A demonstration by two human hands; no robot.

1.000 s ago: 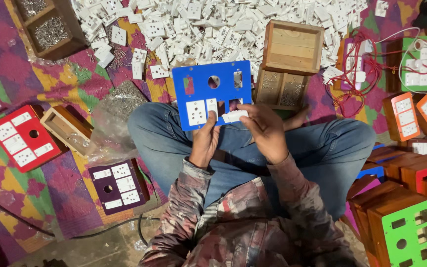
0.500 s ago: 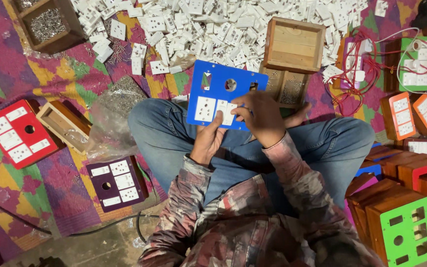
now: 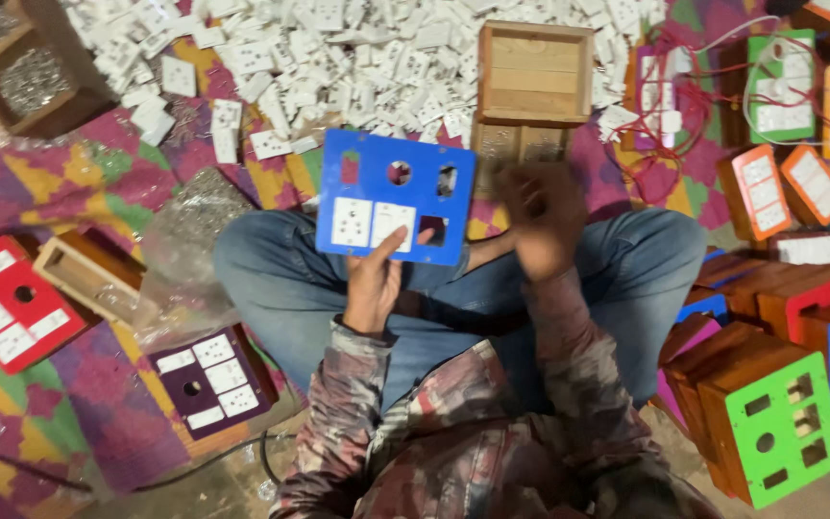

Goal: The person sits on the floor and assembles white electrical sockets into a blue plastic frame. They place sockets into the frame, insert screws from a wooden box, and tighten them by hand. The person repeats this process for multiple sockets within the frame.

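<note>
My left hand (image 3: 374,284) holds a blue switch plate (image 3: 396,195) by its lower edge, above my crossed legs in jeans. The plate has two white socket modules fitted at its lower left, plus round and rectangular cut-outs that stand bare. My right hand (image 3: 538,219) is blurred to the right of the plate, off it, fingers curled; I cannot tell whether anything is in it. A big heap of white socket modules (image 3: 357,58) lies on the mat just beyond the plate.
An open wooden box (image 3: 533,74) sits ahead on the right. Red (image 3: 2,303) and dark purple (image 3: 211,378) fitted plates and a wooden box (image 3: 84,274) lie left. Green (image 3: 775,423), blue and orange boxes crowd the right, with red wires (image 3: 660,144). A screw tray (image 3: 31,77) sits far left.
My right hand has come off the blue plate and swung to the right. The left hand keeps the plate, now with a second white module seated in it.
</note>
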